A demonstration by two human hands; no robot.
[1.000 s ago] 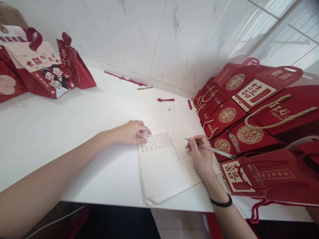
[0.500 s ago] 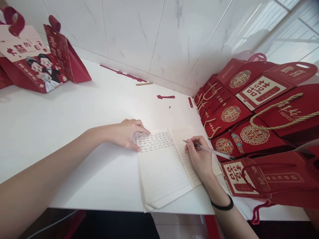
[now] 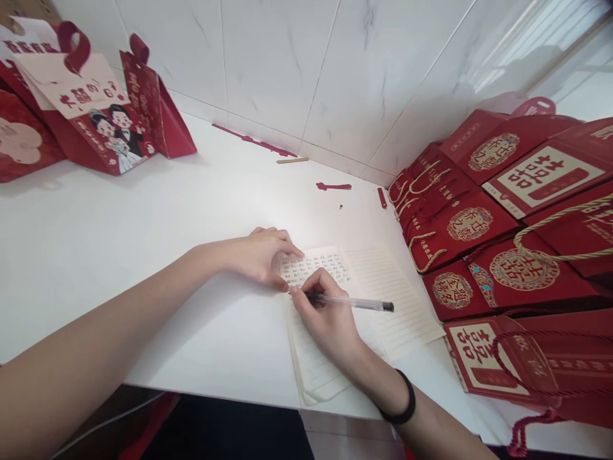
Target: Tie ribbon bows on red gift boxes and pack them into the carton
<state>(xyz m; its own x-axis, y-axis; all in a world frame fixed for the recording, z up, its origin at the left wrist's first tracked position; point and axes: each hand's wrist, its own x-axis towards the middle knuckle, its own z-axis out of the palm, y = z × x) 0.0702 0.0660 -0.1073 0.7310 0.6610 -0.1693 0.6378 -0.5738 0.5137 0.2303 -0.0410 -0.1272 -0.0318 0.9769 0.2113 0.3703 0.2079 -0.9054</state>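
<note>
An open lined notebook (image 3: 383, 294) lies on the white table (image 3: 143, 217); its left page carries a few rows of small handwriting at the top. My left hand (image 3: 258, 255) rests flat on the page's upper left corner, fingers pressed on the paper. My right hand (image 3: 325, 316) is closed round a clear pen (image 3: 354, 303), with the tip down at the left margin just under the written rows. The pen's barrel points right across the book. A black band circles my right wrist.
Several red gift bags with gold cord handles (image 3: 502, 223) are stacked along the right side. More red bags, one with a cartoon couple (image 3: 96, 121), stand at the back left. Red paper scraps (image 3: 332, 186) and a wooden stick (image 3: 292, 160) lie by the tiled wall.
My right hand has carried the pen from the right page across to the left page's margin. My left hand has stayed on the upper left corner. The view has shifted slightly.
</note>
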